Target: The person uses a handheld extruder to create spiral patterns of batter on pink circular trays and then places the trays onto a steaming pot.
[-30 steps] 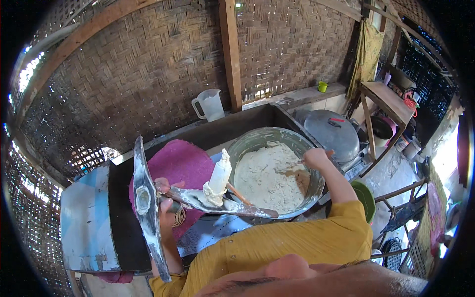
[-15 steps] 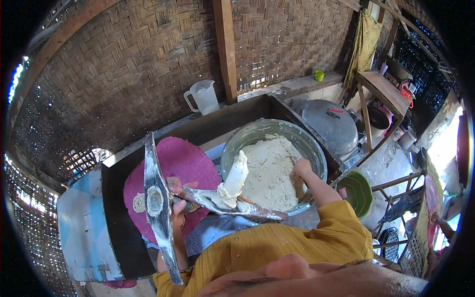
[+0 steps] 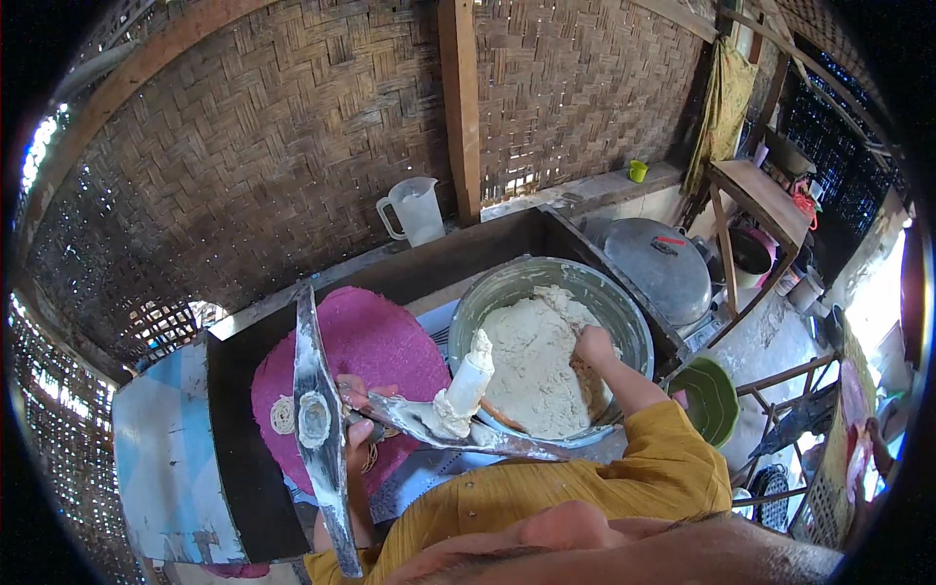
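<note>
My left hand [image 3: 359, 402] is closed around a dough-smeared wooden press [image 3: 419, 417] where its two long arms meet. One arm has a round hole in it; the other carries a white cylinder [image 3: 470, 385] with pale dough sticking out of its top. My right hand [image 3: 597, 345] is closed at the right side of the pale dough [image 3: 526, 361], its fingertips partly hidden in it. The dough lies in a large round basin [image 3: 466, 304]. Beneath the press is a round pink mat [image 3: 375, 336] with a small coil of pale strands [image 3: 283, 414] on its left side.
A long dark wooden trough [image 3: 234, 390] holds the basin and mat. Behind it stands a clear plastic jug [image 3: 416, 211]. On the right are a lidded metal pot [image 3: 658, 268], a green tub [image 3: 714, 405] and a wooden stand [image 3: 760, 195].
The whole view has shifted slightly down. My right hand stays in the basin and has worked the dough, leaving more tan bottom bare beside it. My left hand still grips the press.
</note>
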`<state>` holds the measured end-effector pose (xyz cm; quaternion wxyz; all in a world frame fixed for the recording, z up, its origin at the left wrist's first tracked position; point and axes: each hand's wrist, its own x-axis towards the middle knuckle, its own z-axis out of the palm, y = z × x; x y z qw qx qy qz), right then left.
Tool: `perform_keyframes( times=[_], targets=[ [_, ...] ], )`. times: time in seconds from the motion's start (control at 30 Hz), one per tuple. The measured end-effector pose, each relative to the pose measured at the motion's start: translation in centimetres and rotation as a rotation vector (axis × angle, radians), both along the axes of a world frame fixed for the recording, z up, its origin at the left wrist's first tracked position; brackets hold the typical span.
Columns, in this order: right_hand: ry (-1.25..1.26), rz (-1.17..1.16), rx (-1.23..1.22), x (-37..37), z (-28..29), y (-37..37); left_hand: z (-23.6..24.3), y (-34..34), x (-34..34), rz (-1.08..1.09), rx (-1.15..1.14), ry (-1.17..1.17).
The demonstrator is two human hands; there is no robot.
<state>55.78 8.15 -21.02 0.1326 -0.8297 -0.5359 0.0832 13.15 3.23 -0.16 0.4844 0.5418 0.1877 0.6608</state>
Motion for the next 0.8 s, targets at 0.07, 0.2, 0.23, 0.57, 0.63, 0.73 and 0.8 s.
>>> perform_keyframes(
  times=[0.07,0.2,0.23,0.57,0.63,0.73,0.8],
  targets=[
    [0.007,-0.040,-0.017,0.3,-0.2,0.1,-0.3,0.5,0.3,-0.015,-0.005,0.004],
    [-0.020,0.022,-0.050,0.0,0.8,1.0,-0.4,0.5,0.6,-0.004,-0.015,0.014],
    [-0.057,0.082,-0.072,0.0,1.0,1.3,-0.3,0.5,0.6,0.002,-0.017,0.019],
    [0.477,0.270,-0.039,1.2,11.3,-1.7,0.1,2.7,1.2,-0.032,0.098,0.161],
    [0.765,0.241,-0.053,1.2,16.3,-3.6,-1.5,6.0,0.6,-0.061,0.252,0.351],
    [0.946,0.426,-0.068,2.0,21.7,-5.7,0.4,8.1,3.2,-0.223,-0.082,0.364],
    [1.036,0.524,-0.096,1.5,25.2,-6.6,2.9,7.7,6.1,-0.125,-0.054,0.564]
  ],
)
